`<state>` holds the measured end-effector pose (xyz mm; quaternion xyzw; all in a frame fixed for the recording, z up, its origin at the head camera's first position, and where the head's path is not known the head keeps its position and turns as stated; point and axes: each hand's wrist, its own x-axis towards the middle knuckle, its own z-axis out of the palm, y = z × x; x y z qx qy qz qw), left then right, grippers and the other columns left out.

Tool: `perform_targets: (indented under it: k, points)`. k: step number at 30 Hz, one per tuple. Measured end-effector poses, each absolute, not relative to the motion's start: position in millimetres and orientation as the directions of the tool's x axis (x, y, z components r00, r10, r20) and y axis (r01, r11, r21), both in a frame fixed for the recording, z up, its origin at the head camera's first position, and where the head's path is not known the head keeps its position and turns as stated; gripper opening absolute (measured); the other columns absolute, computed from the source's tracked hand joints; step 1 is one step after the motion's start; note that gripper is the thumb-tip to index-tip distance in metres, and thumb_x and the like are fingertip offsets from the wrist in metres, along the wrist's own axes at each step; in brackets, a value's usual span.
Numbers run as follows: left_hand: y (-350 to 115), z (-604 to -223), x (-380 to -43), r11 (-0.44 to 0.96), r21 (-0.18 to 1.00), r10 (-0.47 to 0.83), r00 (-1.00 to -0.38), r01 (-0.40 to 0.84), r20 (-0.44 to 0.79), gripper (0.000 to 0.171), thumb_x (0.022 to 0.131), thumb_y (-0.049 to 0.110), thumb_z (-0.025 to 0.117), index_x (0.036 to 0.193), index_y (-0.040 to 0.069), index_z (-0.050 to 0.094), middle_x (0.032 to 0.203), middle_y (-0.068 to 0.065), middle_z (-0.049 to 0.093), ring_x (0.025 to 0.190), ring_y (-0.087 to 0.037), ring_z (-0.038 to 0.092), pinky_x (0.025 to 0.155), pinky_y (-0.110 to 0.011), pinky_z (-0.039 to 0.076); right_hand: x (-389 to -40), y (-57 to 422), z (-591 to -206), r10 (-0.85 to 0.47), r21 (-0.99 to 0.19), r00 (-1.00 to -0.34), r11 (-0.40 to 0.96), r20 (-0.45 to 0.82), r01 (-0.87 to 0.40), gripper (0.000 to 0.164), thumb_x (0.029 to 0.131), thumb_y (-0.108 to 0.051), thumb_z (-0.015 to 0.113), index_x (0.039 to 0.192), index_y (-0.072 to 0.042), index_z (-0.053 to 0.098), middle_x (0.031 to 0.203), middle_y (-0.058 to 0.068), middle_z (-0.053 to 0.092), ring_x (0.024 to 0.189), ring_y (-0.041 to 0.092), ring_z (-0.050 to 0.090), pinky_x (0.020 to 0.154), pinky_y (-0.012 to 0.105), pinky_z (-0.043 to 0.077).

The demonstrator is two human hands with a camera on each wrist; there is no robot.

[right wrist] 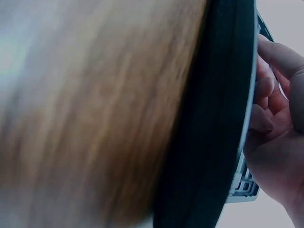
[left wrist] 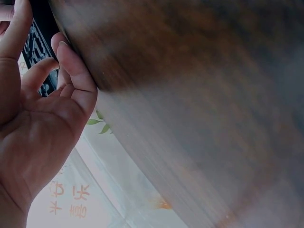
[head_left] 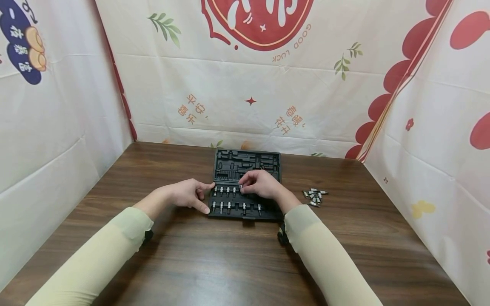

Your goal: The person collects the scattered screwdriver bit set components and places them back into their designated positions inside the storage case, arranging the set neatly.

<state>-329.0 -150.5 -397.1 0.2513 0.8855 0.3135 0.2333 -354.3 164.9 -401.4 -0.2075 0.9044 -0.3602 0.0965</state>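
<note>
A black tool case point(head_left: 264, 216) lies unfolded on the table, its moulded lid point(head_left: 245, 163) leaning back behind the base. Silver socket bits point(head_left: 229, 206) stand in two rows of slots in the base. Over the back row, my right hand point(head_left: 263, 185) pinches one small silver socket bit point(head_left: 240, 187) between thumb and fingers. Most of that bit is covered by the fingertips. At the case's left side, my left hand point(head_left: 188, 194) rests its thumb and index finger on the edge. In the right wrist view the case's dark side partly covers the right hand point(right wrist: 280, 109).
A loose heap of socket bits point(head_left: 315, 196) lies on the brown wooden table point(head_left: 229, 263), right of the case. Printed cloth point(head_left: 245, 80) hangs behind the table and along both sides.
</note>
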Motion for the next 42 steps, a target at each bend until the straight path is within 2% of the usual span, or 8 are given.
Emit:
perform_targets:
  k: [13, 19, 26, 33, 42]
  points:
    - [-149.2, -398.0, -329.6, 0.679, 0.674, 0.585, -0.769, 0.290, -0.259, 0.101, 0.089, 0.031, 0.094, 0.170, 0.009, 0.039, 0.107, -0.012, 0.064, 0.074, -0.016, 0.055, 0.069, -0.031, 0.051, -353.5, 160.5, -404.2, -0.408, -0.637, -0.912, 0.717, -0.054, -0.283, 0.017, 0.100, -0.020, 0.083, 0.117, -0.017, 0.081, 0.107, 0.002, 0.073, 0.098, 0.018, 0.065, 0.095, 0.041, 0.054]
    - [-149.5, -397.4, -329.1, 0.675, 0.674, 0.593, -0.764, 0.300, -0.254, 0.101, 0.089, 0.029, 0.095, 0.170, 0.007, 0.038, 0.109, -0.013, 0.065, 0.075, -0.016, 0.056, 0.068, -0.031, 0.052, -354.3, 161.6, -403.5, -0.409, -0.616, -0.911, 0.732, -0.059, -0.289, 0.016, 0.099, -0.024, 0.085, 0.114, -0.018, 0.083, 0.106, 0.001, 0.075, 0.097, 0.017, 0.065, 0.096, 0.042, 0.054]
    - [-149.6, -395.4, -329.3, 0.687, 0.670, 0.579, -0.770, 0.283, -0.268, 0.101, 0.090, 0.033, 0.094, 0.171, 0.012, 0.038, 0.114, -0.013, 0.066, 0.080, -0.017, 0.057, 0.071, -0.031, 0.053, -354.0, 161.8, -400.1, -0.411, -0.602, -0.908, 0.745, -0.077, -0.286, 0.013, 0.098, -0.028, 0.086, 0.110, -0.021, 0.085, 0.111, -0.001, 0.078, 0.099, 0.017, 0.066, 0.097, 0.043, 0.055]
    - [-150.4, -396.0, -329.6, 0.687, 0.664, 0.584, -0.767, 0.294, -0.265, 0.101, 0.090, 0.032, 0.094, 0.171, 0.010, 0.038, 0.114, -0.013, 0.065, 0.079, -0.017, 0.057, 0.070, -0.031, 0.053, -353.6, 162.1, -399.9, -0.424, -0.615, -0.903, 0.732, -0.074, -0.293, 0.012, 0.100, -0.024, 0.084, 0.111, -0.021, 0.084, 0.105, -0.001, 0.077, 0.097, 0.016, 0.066, 0.097, 0.042, 0.054]
    - [-150.9, -396.9, -329.2, 0.685, 0.673, 0.579, -0.769, 0.280, -0.270, 0.101, 0.089, 0.032, 0.095, 0.171, 0.011, 0.038, 0.111, -0.012, 0.065, 0.078, -0.017, 0.056, 0.070, -0.031, 0.052, -354.9, 161.5, -402.8, -0.418, -0.611, -0.906, 0.735, -0.067, -0.294, 0.007, 0.100, -0.024, 0.084, 0.106, -0.022, 0.084, 0.101, -0.002, 0.076, 0.094, 0.016, 0.065, 0.094, 0.040, 0.053]
